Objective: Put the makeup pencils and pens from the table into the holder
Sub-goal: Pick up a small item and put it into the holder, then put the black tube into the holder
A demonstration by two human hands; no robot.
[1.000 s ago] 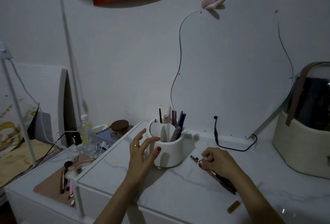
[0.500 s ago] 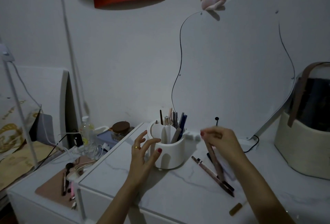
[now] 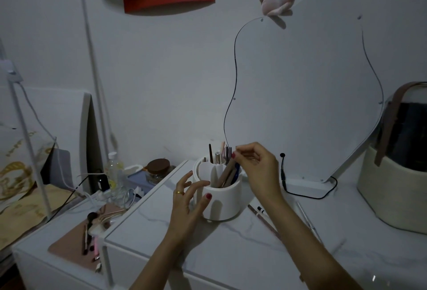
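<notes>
The white round holder [image 3: 223, 205] stands on the marble table [image 3: 231, 250] with several pencils and pens upright in it. My left hand [image 3: 186, 204] rests against its left side, thumb on the front wall, fingers spread and relaxed. Above the holder's right compartment, my right hand [image 3: 260, 167] pinches the top of a brown pencil [image 3: 227, 170] whose lower end is inside the holder. On the table to the right of the holder lie a long brown pencil [image 3: 264, 221], a short black-and-white pen [image 3: 262, 210] and a thin pale pencil [image 3: 308, 221].
A wavy-edged mirror [image 3: 300, 95] leans on the wall behind, with a black cable [image 3: 283, 174] at its foot. A cream basket [image 3: 390, 199] stands at the right. A lower side table [image 3: 69, 243] on the left carries brushes, a bottle and a jar.
My right hand lifted a pencil off the table, carried it up and left, and now has its lower end in the holder. My left hand stayed beside the holder.
</notes>
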